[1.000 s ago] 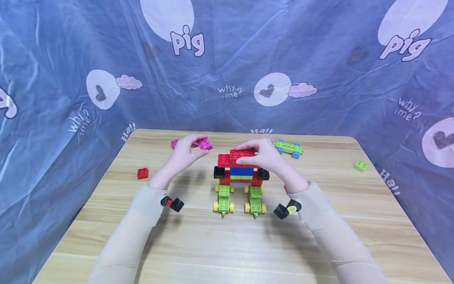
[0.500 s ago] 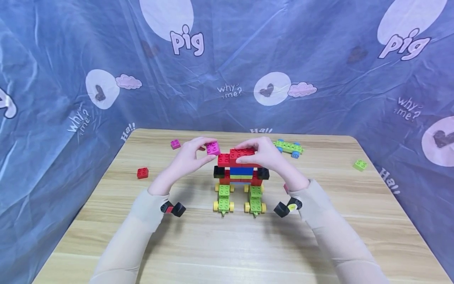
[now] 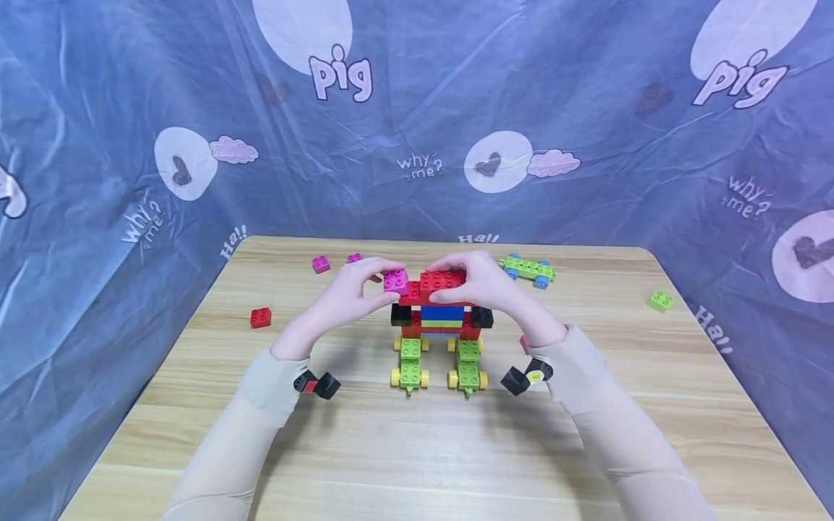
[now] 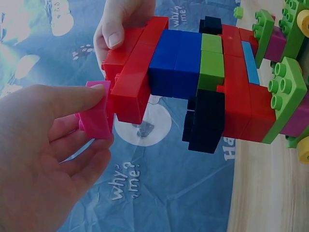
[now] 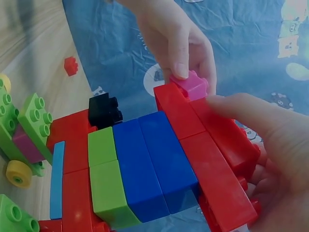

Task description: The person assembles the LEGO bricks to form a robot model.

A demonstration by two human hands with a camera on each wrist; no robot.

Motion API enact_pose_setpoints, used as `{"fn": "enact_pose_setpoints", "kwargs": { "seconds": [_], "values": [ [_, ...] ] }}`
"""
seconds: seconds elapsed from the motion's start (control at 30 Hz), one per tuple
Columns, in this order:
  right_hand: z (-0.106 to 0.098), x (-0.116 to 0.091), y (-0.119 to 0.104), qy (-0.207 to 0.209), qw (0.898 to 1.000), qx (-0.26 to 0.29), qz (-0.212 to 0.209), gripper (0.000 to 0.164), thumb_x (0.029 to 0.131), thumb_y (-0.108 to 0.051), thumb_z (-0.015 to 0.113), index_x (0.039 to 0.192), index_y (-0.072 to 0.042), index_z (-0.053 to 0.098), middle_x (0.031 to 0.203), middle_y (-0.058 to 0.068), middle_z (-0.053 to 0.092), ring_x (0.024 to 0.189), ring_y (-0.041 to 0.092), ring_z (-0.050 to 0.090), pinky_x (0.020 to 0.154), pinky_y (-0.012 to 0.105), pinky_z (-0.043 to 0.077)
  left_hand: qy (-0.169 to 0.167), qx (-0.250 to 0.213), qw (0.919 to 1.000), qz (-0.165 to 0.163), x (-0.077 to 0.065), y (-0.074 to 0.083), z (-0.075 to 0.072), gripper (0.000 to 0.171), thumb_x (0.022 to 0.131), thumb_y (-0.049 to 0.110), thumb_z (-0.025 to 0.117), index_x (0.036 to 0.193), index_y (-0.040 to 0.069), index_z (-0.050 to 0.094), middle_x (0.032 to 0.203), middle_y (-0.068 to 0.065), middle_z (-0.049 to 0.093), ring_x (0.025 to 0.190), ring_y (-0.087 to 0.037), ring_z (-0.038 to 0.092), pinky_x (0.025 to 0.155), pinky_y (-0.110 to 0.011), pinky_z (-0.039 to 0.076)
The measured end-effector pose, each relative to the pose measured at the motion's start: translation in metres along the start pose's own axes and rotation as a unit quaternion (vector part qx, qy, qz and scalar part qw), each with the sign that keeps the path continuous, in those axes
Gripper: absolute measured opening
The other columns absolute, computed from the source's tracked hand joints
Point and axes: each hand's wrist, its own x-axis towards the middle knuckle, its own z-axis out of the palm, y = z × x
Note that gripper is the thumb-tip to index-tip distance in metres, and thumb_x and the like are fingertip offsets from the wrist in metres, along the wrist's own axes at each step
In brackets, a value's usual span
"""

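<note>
A toy-brick figure stands upright mid-table, with a blue middle (image 3: 443, 314), black bricks at its sides (image 3: 400, 315) and green wheeled bases (image 3: 410, 373) with yellow wheels. Its top is a red row carrying a red brick (image 3: 444, 279). My left hand (image 3: 345, 297) pinches a pink brick (image 3: 394, 281) between thumb and fingers, over the left end of the red row. In the left wrist view the pink brick (image 4: 96, 116) meets the red studs; whether it is fully seated I cannot tell. My right hand (image 3: 485, 288) grips the top red brick, thumb on its near side.
Two loose pink bricks (image 3: 321, 264) lie behind my left hand. A red brick (image 3: 260, 318) is at the left, a green brick (image 3: 661, 301) at the right. A green car base with blue wheels (image 3: 529, 269) stands behind my right hand. Patterned blue cloth surrounds the table.
My left hand has carried the pink brick rightward and then down onto the left end of the red row. The right hand has stayed on the top red brick.
</note>
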Motion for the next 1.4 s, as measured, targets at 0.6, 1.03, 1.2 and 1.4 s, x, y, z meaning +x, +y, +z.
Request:
{"fn": "enact_pose_setpoints", "kwargs": {
  "seconds": [0.6, 1.03, 1.2, 1.4],
  "values": [
    [0.004, 0.002, -0.001, -0.012, 0.999, -0.014, 0.030, 0.049, 0.076, -0.026, 0.081, 0.119, -0.008, 0.068, 0.107, 0.008, 0.071, 0.086, 0.020, 0.061, 0.073, 0.032, 0.052, -0.009, 0.002, 0.9998, -0.018, 0.001, 0.001, -0.001, 0.043, 0.082, 0.013, 0.075, 0.122, 0.002, 0.064, 0.120, -0.012, 0.067, 0.105, -0.026, 0.062, 0.092, -0.041, 0.051],
    [0.006, 0.001, -0.004, 0.011, 0.999, -0.028, 0.024, 0.046, 0.075, -0.024, 0.081, 0.116, -0.006, 0.070, 0.102, 0.009, 0.072, 0.082, 0.019, 0.062, 0.069, 0.029, 0.052, -0.031, 0.023, 0.9981, -0.048, 0.008, 0.003, -0.007, 0.044, 0.079, 0.017, 0.078, 0.120, 0.003, 0.067, 0.119, -0.011, 0.068, 0.113, -0.027, 0.062, 0.098, -0.043, 0.049],
    [0.006, 0.000, -0.004, 0.012, 0.999, -0.028, 0.023, 0.046, 0.075, -0.024, 0.081, 0.116, -0.006, 0.070, 0.102, 0.009, 0.072, 0.081, 0.019, 0.062, 0.069, 0.029, 0.052, -0.041, 0.033, 0.9977, -0.043, 0.011, 0.006, -0.009, 0.043, 0.078, 0.016, 0.079, 0.118, 0.004, 0.068, 0.117, -0.011, 0.069, 0.111, -0.027, 0.063, 0.095, -0.042, 0.050],
    [0.007, 0.000, -0.003, 0.012, 0.999, -0.029, 0.024, 0.046, 0.075, -0.024, 0.081, 0.116, -0.006, 0.070, 0.102, 0.009, 0.072, 0.082, 0.019, 0.063, 0.069, 0.030, 0.052, -0.062, 0.036, 0.9964, -0.046, 0.015, 0.009, -0.012, 0.043, 0.078, 0.012, 0.079, 0.119, 0.006, 0.068, 0.117, -0.011, 0.069, 0.110, -0.026, 0.063, 0.093, -0.041, 0.052]
  ]
}}
